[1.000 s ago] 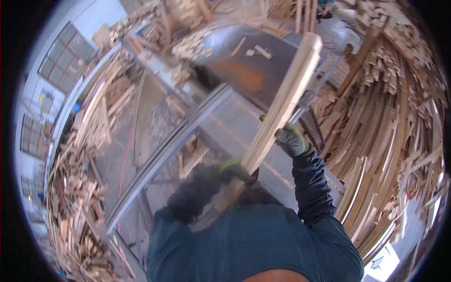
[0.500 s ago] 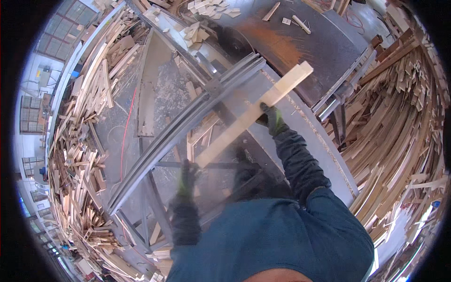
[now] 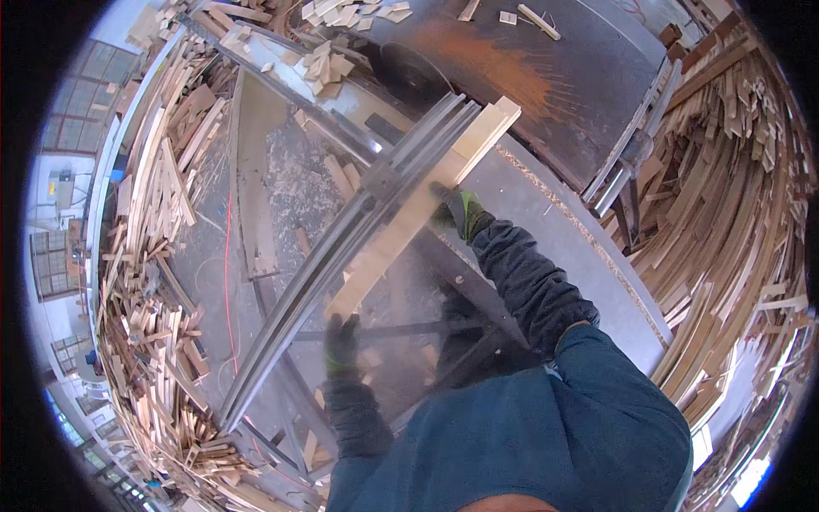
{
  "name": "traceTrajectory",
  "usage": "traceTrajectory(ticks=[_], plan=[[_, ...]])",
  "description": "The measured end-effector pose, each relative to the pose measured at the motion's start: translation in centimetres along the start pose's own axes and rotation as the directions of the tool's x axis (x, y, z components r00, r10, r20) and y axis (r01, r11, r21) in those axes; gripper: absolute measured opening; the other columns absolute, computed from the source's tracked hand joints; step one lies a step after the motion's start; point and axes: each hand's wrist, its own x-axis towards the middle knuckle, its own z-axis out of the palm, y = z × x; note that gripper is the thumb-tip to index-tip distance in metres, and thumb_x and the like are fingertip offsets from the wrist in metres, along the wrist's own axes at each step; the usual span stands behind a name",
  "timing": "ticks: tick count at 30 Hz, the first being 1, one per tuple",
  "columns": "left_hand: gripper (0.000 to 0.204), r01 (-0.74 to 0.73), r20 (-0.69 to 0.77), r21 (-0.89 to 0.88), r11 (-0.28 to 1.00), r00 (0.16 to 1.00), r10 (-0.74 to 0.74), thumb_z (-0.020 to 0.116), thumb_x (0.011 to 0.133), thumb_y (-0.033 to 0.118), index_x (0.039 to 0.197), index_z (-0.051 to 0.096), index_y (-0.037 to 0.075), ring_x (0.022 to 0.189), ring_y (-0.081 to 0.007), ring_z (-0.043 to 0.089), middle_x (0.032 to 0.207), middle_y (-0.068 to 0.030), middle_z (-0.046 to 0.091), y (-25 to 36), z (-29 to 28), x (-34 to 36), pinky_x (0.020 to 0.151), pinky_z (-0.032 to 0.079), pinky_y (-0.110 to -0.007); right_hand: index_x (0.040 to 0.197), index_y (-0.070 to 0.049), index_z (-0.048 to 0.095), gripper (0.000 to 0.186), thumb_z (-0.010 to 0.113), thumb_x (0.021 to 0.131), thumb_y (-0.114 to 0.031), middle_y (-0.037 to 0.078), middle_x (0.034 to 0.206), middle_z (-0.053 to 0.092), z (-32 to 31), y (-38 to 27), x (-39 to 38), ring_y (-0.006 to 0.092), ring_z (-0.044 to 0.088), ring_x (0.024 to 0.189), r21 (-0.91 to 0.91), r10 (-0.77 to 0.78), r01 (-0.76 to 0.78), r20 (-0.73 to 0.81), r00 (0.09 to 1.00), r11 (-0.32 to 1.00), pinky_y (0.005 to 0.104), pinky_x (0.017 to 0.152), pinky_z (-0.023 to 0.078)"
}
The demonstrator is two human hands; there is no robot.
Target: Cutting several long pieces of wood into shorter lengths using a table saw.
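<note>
A long pale wooden board (image 3: pixel 397 229) slants from near left to far right in front of me, lying along the right side of a grooved metal rail (image 3: pixel 328 243). Its far end looks like two layers, one upon the other. My right hand (image 3: pixel 458 209), in a dark and green glove, grips the board's right edge past its middle. At the near end, my gloved left hand (image 3: pixel 343 346) holds the board with its fingers against the wood; the thumb is hard to make out. The rail partly meets the board's left edge.
A grey table edge (image 3: pixel 589 247) curves along my right. Beyond lies a dark metal table (image 3: pixel 546 85) with orange dust and wood scraps. Piles of wooden strips (image 3: pixel 708 230) stand at right and more offcuts (image 3: pixel 162 316) at left. A red cord (image 3: pixel 229 282) crosses the floor.
Both hands have brought the board leftward, from over the grey table to beside the metal rail. My view has shifted slightly too.
</note>
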Motion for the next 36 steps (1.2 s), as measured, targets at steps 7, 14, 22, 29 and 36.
traceTrajectory(ticks=[7, 14, 22, 29, 36], plan=[[0.042, -0.323, 0.071, 0.610, 0.723, 0.932, 0.356, 0.079, 0.114, 0.032, 0.144, 0.074, 0.004, 0.113, -0.0353, 0.086, 0.129, -0.0175, 0.085, -1.6, 1.0, 9.3, 0.096, 0.076, -0.046, 0.116, -0.004, 0.083, 0.070, 0.060, 0.116, -0.071, 0.012, 0.078, 0.078, -5.1, -9.5, 3.9, 0.0258, 0.076, 0.060, -0.824, 0.075, -0.091, -0.059, 0.995, 0.559, 0.0409, 0.057, 0.063], [0.045, -0.018, -0.065, 0.001, 1.000, 0.998, 0.018, 0.079, 0.113, 0.036, 0.143, 0.075, 0.002, 0.112, -0.0377, 0.085, 0.125, -0.0192, 0.086, -4.5, 4.5, 14.5, 0.092, 0.076, -0.046, 0.124, -0.003, 0.079, 0.071, 0.055, 0.117, -0.070, 0.013, 0.079, 0.074, -19.0, -13.4, 13.3, 0.0244, 0.073, 0.062, -0.511, 0.016, -0.070, -0.110, 0.994, 0.857, 0.0445, 0.058, 0.058], [0.057, -0.038, -0.199, 0.133, 0.990, 0.978, 0.064, 0.077, 0.113, 0.046, 0.144, 0.072, -0.002, 0.108, -0.0419, 0.085, 0.124, -0.0249, 0.085, -11.0, 7.3, 19.2, 0.088, 0.076, -0.050, 0.112, -0.006, 0.076, 0.051, 0.060, 0.120, -0.053, 0.007, 0.082, 0.074, -30.5, -13.5, 21.6, 0.0213, 0.070, 0.059, -0.379, -0.200, 0.301, 0.282, 0.938, 0.875, 0.0392, 0.053, 0.056], [0.060, 0.062, -0.160, 0.089, 0.994, 0.986, -0.048, 0.077, 0.112, 0.050, 0.140, 0.075, -0.003, 0.111, -0.0427, 0.084, 0.126, -0.0272, 0.085, -14.1, 12.2, 22.1, 0.087, 0.075, -0.050, 0.099, -0.004, 0.076, 0.063, 0.055, 0.121, -0.059, 0.011, 0.072, 0.073, -33.4, -15.5, 25.3, 0.0255, 0.075, 0.062, -0.494, -0.189, 0.237, 0.147, 0.971, 0.836, 0.0428, 0.057, 0.060], [0.056, 0.033, -0.326, 0.234, 0.972, 0.944, 0.047, 0.067, 0.118, 0.050, 0.147, 0.072, 0.002, 0.105, -0.0361, 0.084, 0.124, -0.0237, 0.084, -16.3, 16.5, 20.3, 0.079, 0.069, -0.043, 0.097, -0.001, 0.076, 0.075, 0.046, 0.123, -0.065, 0.012, 0.071, 0.075, -34.5, -14.0, 26.2, 0.0302, 0.080, 0.071, -0.664, -0.234, 0.242, 0.103, 0.967, 0.708, 0.0491, 0.073, 0.064]])
